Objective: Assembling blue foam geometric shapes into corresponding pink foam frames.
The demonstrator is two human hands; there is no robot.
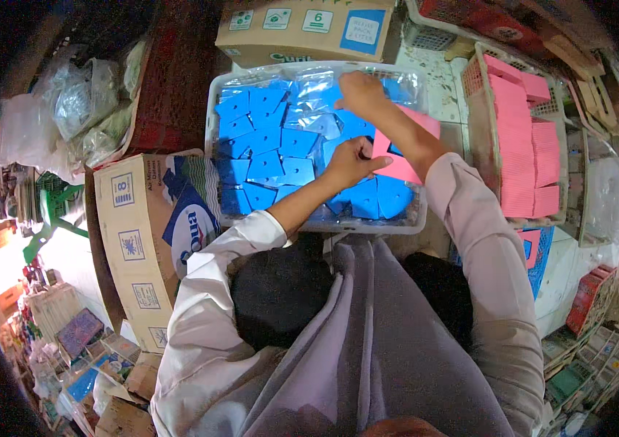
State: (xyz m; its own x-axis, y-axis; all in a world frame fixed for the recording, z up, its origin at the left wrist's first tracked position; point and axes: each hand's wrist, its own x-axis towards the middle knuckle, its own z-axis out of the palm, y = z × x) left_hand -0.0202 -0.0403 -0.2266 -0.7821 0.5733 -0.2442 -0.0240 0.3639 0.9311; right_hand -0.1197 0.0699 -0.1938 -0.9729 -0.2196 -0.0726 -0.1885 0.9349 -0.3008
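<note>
A pink flat piece with a cut-out (401, 169) is pinched between the thumb and fingers of my left hand (351, 164). It tilts over the right side of a white plastic crate (211, 146). My right forearm passes across part of it. Farther back, my right hand (363, 95) is closed above the crate's far side, and what its fingers hold, if anything, is hidden. Many blue flat pieces with small holes (298, 143) lie in overlapping rows inside the crate. Clear plastic film (309, 93) covers some of them near my right hand.
To the right, a basket (484, 131) holds stacks of pink pieces (515, 146). A cardboard box (302, 54) stands behind the crate, another cardboard box (135, 233) at its left. Clear plastic bags (80, 95) fill a container at far left.
</note>
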